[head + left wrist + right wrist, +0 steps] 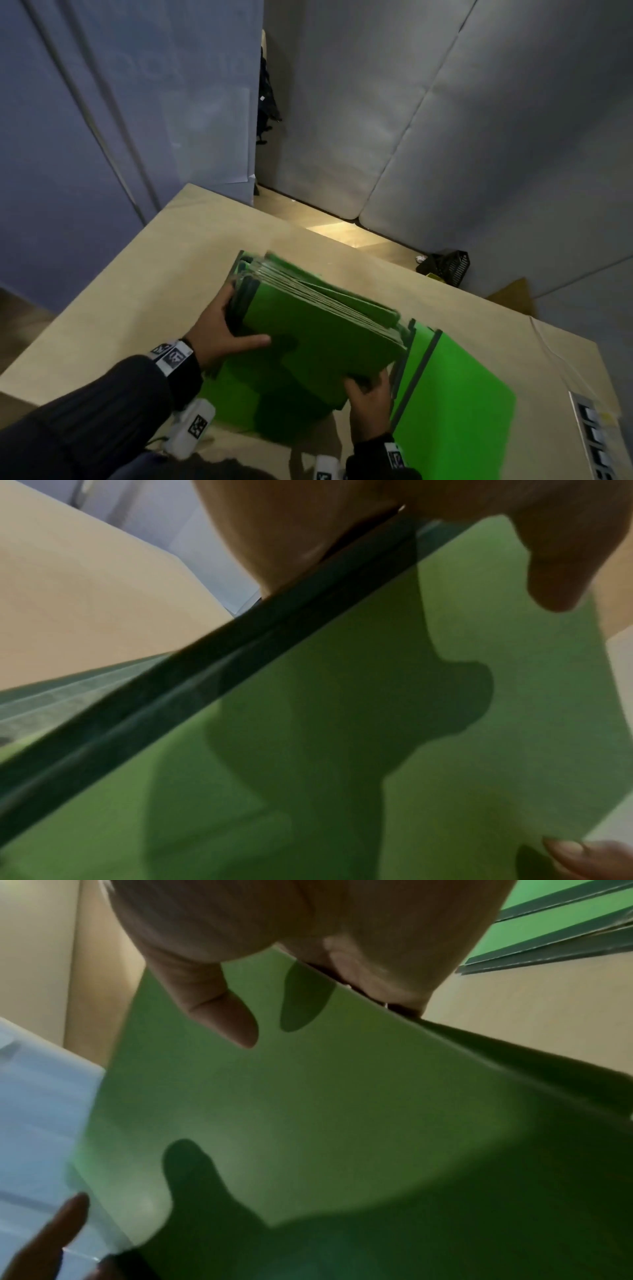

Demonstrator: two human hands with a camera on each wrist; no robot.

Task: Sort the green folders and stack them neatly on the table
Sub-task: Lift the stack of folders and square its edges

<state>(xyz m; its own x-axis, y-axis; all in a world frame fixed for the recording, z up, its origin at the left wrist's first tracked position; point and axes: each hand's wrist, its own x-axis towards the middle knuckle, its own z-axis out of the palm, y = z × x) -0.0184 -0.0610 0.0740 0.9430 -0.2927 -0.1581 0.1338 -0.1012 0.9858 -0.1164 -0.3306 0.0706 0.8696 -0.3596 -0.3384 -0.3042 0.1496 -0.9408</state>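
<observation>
Holding a thick bundle of green folders [318, 329] tilted above the worktop [144, 274], near its middle, with more green folders [455, 394] lying flat at about 4 o'clock of the bundle. Left hand [219, 329] at the bundle's 9 o'clock edge, thumb flat on the top cover, the other fingers curled around the dark spines below. Right hand [370, 401] at the 5 o'clock corner, thumb on top and fingers underneath, pinching the covers.

Risk, as a judgement: could fan out or slip, because the sheets at the 12 o'clock side are already uneven and only two edges are gripped. Could also land crooked on the flat folders below, or push them toward the worktop edge at 3 o'clock. A loose inner folder could drop out if the tilt grows.

Look of the bundle: bright green, matte card covers, dark grey-green strips along the spine side, pale layered edges visible, corners not aligned.
</observation>
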